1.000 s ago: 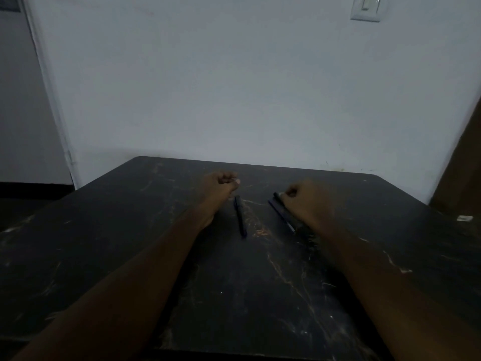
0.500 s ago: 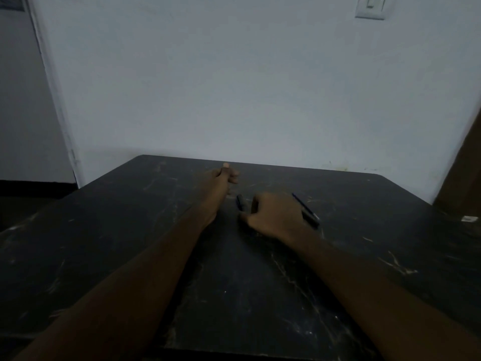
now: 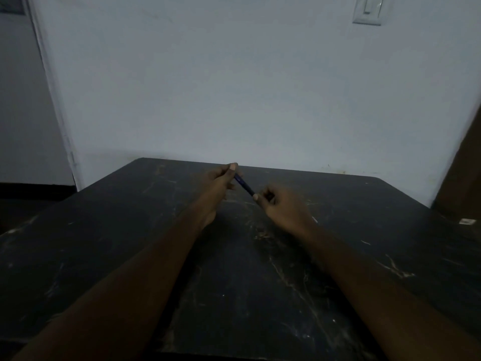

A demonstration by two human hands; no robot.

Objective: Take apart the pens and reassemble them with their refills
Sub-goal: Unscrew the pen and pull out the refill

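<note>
Both hands hold one thin dark blue plastic pen [image 3: 244, 185] up over the scratched black table [image 3: 130, 256]. The left hand [image 3: 221, 183] pinches its far end. The right hand [image 3: 283, 204] has its fingers curled round the near end. The pen looks whole, so the pulling apart is likely not done yet (the room is dim). No refill or other pen shows. A white light switch [image 3: 368, 9] is on the wall. Nothing blocks the hands.

Dark table [image 3: 260, 295] – matt, scratched and worn, blue pen [image 3: 244, 184] – smooth plastic
</note>
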